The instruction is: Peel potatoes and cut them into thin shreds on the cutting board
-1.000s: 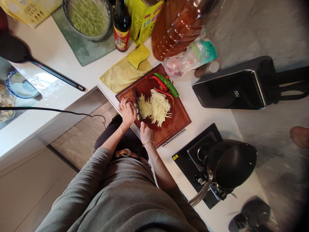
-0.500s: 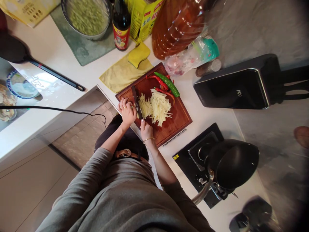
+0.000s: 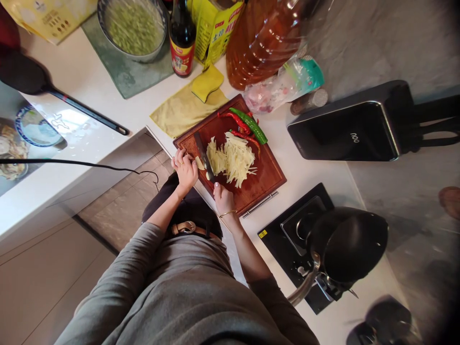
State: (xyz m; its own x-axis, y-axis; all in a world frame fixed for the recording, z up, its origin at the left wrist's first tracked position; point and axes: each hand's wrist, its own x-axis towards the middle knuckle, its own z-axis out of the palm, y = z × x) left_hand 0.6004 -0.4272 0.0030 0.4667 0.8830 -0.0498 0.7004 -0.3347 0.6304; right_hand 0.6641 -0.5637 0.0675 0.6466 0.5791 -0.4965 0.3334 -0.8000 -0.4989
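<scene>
My right hand [image 3: 223,199] grips the handle of a dark kitchen knife [image 3: 203,154], whose blade crosses the left part of a wooden cutting board [image 3: 268,179]. At the board's left edge, my left hand [image 3: 185,169] has its fingers bent against pale potato slices [image 3: 200,163]; what lies under the fingers is hidden. A small gap separates this hand from the blade. On the knife's other side lies a heap of potato shreds [image 3: 237,158]. Behind the heap rest a green chili pepper [image 3: 256,128] and several red chili peppers [image 3: 241,121].
A yellow cloth [image 3: 179,112] and a soy sauce bottle [image 3: 182,43] are beyond the board. A big oil jug [image 3: 262,43] stands behind. To the right are a black knife block [image 3: 345,129] and a wok [image 3: 350,244] over the cooktop [image 3: 276,235]. A black spatula [image 3: 82,108] lies left.
My left hand has drawn back left from the blade, so potato slices now show between them. My right hand has shifted slightly right and nearer my body with the knife handle.
</scene>
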